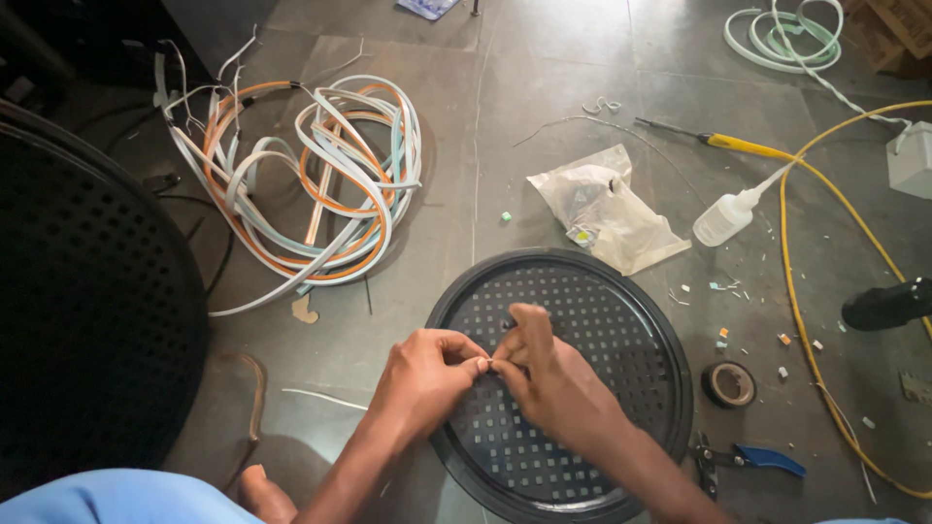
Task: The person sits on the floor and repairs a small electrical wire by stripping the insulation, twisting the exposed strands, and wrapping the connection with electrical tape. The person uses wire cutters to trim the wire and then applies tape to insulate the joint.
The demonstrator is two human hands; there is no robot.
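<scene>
A round black perforated panel [621,320] lies flat on the grey floor in front of me. Both hands meet over its left part. My left hand [427,374] pinches something very small and pale between thumb and fingertips. My right hand [549,374] touches the same spot with its fingertips closed; the thing between them is too small to make out.
A tangle of white and orange strip cable [320,165] lies at upper left. A large black perforated disc [87,311] fills the left edge. A plastic bag [607,209], squeeze bottle [728,215], yellow-handled screwdriver [738,146], yellow cord [806,320], tape roll [728,384] and blue-handled pliers [752,458] lie to the right.
</scene>
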